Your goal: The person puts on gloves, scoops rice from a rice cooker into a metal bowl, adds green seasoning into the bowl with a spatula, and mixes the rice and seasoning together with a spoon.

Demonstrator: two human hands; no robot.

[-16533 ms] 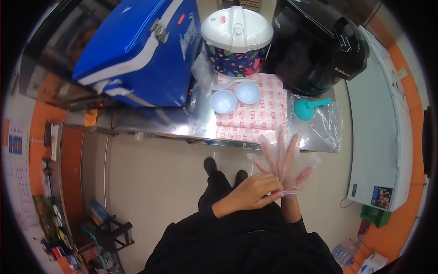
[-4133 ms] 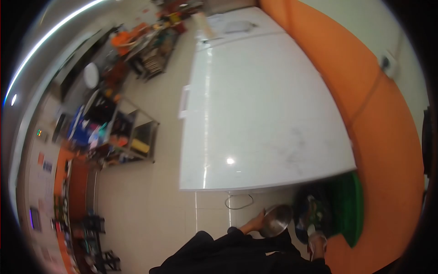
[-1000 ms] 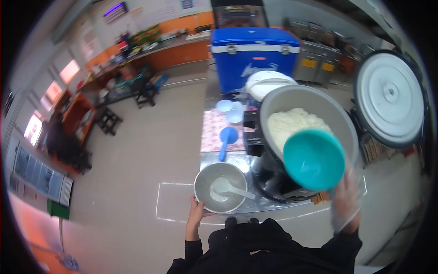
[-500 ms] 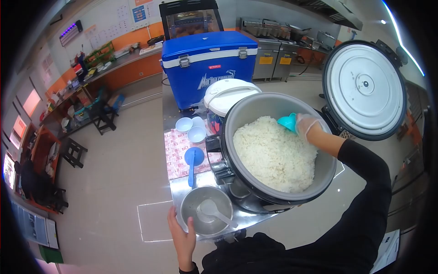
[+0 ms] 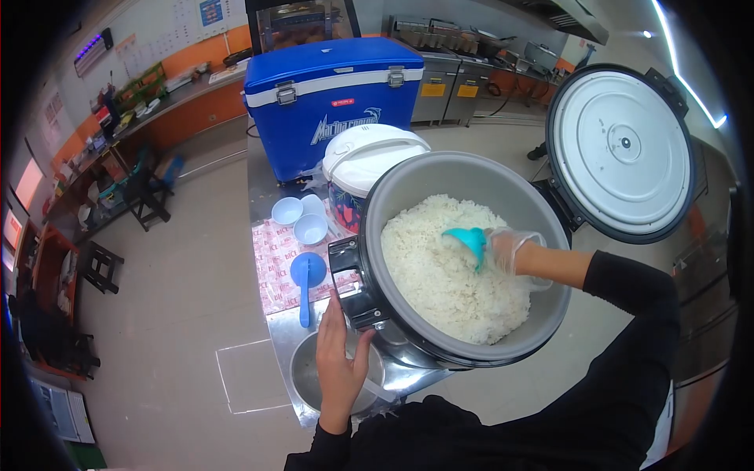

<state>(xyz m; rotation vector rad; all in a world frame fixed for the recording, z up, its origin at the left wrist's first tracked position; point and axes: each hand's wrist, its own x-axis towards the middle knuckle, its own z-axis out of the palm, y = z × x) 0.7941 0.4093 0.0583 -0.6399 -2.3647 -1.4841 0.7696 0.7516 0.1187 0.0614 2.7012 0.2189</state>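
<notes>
Bringing left hand (image 5: 339, 377) up beside rice cooker handle (image 5: 343, 257), spreading thumb from straight fingers, while clamping right hand (image 5: 510, 248) on turquoise scoop (image 5: 470, 240), working rice (image 5: 440, 286) beneath it, past opening the lid (image 5: 589, 149) but leaving plenty unscooped.
</notes>
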